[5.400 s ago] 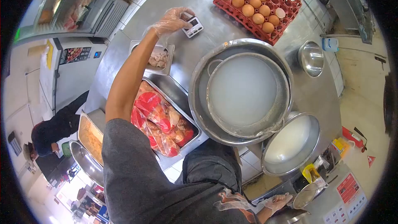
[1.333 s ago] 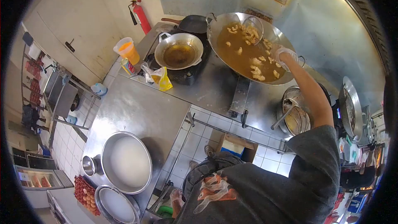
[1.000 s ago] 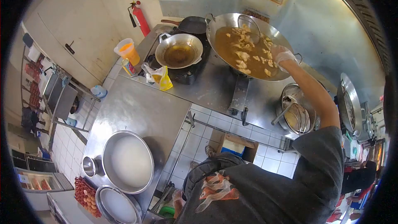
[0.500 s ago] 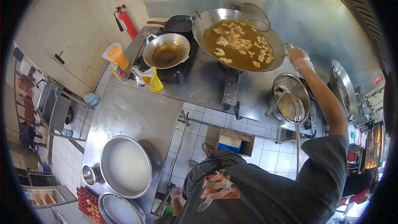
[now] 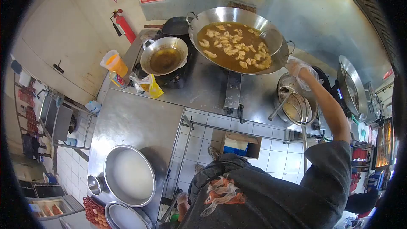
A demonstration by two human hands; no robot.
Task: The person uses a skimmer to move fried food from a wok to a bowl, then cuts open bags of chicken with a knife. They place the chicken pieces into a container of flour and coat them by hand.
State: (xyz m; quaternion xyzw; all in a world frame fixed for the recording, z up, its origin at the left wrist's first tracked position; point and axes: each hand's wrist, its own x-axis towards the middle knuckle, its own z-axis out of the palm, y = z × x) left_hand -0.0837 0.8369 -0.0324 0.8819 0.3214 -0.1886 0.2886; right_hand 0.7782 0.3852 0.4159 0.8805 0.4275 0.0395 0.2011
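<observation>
My right hand [image 5: 300, 70], in a clear plastic glove, is closed at the right rim of a large wok [image 5: 203, 53]. It grips the handle of a round mesh skimmer [image 5: 271, 41], though the handle is mostly hidden. The skimmer's head dips into the right side of the oil, beside pale fried pieces [image 5: 231, 48] floating there. My left hand [image 5: 182, 198], also gloved, hangs low by the steel table's edge; its fingers are too small to make out. Under my right forearm a metal pot [image 5: 282, 87] holds a wire strainer [image 5: 299, 106] with a long handle.
A smaller pan with oil [image 5: 166, 57] sits on the left burner, a dark frying pan [image 5: 176, 26] behind it. An orange-filled jug [image 5: 115, 64] and a yellow packet [image 5: 153, 88] stand nearby. Bowls of white liquid [image 5: 129, 174] and eggs [image 5: 98, 216] are at lower left.
The skimmer has come down from the wok's back rim into the oil at the right. My right hand has moved slightly down, and the fried pieces have shifted. The view has turned slightly.
</observation>
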